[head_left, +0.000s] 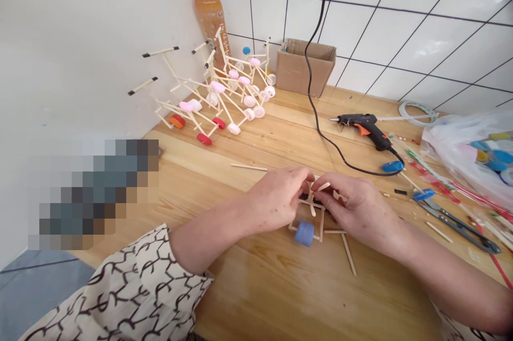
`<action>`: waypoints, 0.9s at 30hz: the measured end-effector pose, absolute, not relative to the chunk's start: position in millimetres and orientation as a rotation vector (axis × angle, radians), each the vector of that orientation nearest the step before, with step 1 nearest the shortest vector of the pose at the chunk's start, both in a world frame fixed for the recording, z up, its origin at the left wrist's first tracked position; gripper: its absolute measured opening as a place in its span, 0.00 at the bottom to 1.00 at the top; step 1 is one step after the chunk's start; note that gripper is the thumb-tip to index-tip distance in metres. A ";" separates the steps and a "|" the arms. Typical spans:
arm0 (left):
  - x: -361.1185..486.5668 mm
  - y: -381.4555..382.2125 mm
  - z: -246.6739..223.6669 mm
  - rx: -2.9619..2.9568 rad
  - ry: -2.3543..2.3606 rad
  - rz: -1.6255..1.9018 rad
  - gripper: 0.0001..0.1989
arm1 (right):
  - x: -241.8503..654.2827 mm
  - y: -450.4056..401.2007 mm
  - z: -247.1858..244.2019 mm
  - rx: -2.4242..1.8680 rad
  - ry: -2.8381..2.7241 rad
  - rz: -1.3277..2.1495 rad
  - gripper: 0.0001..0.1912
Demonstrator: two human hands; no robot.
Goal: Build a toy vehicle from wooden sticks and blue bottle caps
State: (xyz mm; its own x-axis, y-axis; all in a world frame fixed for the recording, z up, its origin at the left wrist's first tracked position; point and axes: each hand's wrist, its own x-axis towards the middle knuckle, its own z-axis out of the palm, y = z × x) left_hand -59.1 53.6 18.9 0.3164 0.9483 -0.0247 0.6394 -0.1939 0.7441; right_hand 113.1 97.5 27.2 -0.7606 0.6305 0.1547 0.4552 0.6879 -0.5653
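Well, a pale wooden worktop [260,298] runs up to a white tiled wall [401,47], with a cardboard box [304,66] and a plastic bottle [208,15] of amber liquid standing at the back. Near the bottle leans a tangled cluster of stick models [224,90], fitted with pink, white and red bottle caps as wheels. To the right lie a plastic bag of caps [468,148], a hot glue gun [366,130] with its black cord [316,111], and a pair of long-bladed scissors [457,226].

Both forearms reach in from the bottom edge, elbows wide and hands angled inward until the fingertips almost meet at mid-table. Under them, flat on the wood, sits a small frame of wooden sticks [308,218] with a blue bottle cap [304,234] fixed at its near end. Two loose sticks lie close by, one to the left of the hands [248,167] and one just below the frame [348,253].

The left hand [276,196] is nearly closed, its thumb and fingers pinching the top of the frame, though the exact grip is partly hidden. The right hand [356,207] is curled too, its fingertips [316,183] pressed together on a short wooden stick [324,186] — a small piece held just above the frame, almost touching the left fingers.
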 end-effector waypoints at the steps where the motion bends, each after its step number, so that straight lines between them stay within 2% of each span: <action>1: -59.1 53.8 18.5 1.917 1.403 0.599 0.15 | 113.1 97.8 27.0 -0.844 -2.563 0.723 0.07; 10: -58.2 53.0 21.8 1.871 1.417 0.619 0.18 | 113.4 98.4 24.6 -0.800 -2.593 0.659 0.08; 20: -60.3 52.5 21.7 1.949 1.418 0.632 0.15 | 114.3 99.9 22.7 -0.753 -2.606 0.659 0.08; 27: -77.1 53.5 26.3 1.998 1.639 0.879 0.11 | 114.1 99.9 25.4 -0.862 -2.620 0.756 0.08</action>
